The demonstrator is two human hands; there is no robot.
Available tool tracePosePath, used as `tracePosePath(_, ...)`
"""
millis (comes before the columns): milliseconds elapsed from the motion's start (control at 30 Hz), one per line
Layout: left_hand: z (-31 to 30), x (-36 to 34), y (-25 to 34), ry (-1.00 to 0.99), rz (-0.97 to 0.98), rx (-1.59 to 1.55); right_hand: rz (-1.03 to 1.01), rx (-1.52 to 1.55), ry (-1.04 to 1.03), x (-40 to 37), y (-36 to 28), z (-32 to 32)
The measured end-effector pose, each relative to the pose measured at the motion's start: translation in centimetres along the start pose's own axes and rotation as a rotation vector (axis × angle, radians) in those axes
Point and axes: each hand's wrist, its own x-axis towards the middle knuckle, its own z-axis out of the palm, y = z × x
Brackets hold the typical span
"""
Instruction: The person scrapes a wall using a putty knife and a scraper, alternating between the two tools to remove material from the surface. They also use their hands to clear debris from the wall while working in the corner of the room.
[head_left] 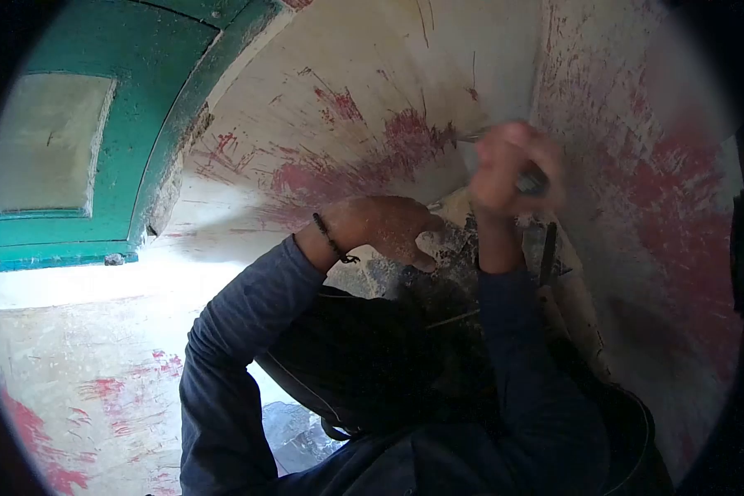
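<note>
My left hand point(397, 231) reaches in front of the lower part of the scraped wall point(339, 140), with thumb and fingers apart and nothing visible between them. A dark beaded bracelet point(329, 240) circles that wrist. To the right and higher up, my right hand point(517, 169) is blurred by motion, its fingers curled round a thin tool. The tool's narrow tip point(469, 139) points left, close to the wall, while the rest is mostly hidden in the fist. Red patches and scratches mark the pale wall surface around the tip.
A green wooden frame point(112, 165) with a pale panel stands at the upper left. On the right rises another wall point(636, 190) with red patches. Rubble and dust point(450, 260) lie below my hands. Bright light falls on the lower left wall point(91, 364).
</note>
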Motion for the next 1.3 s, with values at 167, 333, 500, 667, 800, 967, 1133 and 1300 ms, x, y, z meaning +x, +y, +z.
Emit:
tracePosePath(167,0.1,0.3,-0.2,0.024,0.015,-0.016,0.078,0.083,-0.003,-0.7,-0.4,-0.9)
tracePosePath(333,0.3,0.2,-0.3,0.008,0.016,-0.031,0.122,0.177,0.037,1.1,-1.2,-0.8)
tracePosePath(500,0.1,0.5,-0.5,0.005,0.023,0.000,0.034,0.173,-0.041,1.4,-1.2,-0.7)
tracePosePath(667,-0.2,0.6,0.0,-0.013,0.002,0.012,0.002,0.235,0.007,1.3,-0.8,-0.5)
tracePosePath(800,0.1,0.4,0.1,-0.014,0.016,0.004,0.079,0.206,-0.010,1.9,-1.5,-0.6)
tracePosePath(967,0.3,-0.2,0.4,-0.033,-0.021,-0.015,0.007,0.208,-0.078,1.8,-1.7,-0.6)
tracePosePath(1133,0.0,0.1,0.1,-0.020,-0.026,0.002,0.070,0.252,0.000,3.0,-3.0,-0.3)
tracePosePath(1300,0.5,-0.4,-0.2,0.010,0.022,-0.025,-0.126,-0.217,-0.087,1.3,-0.3,-0.7)
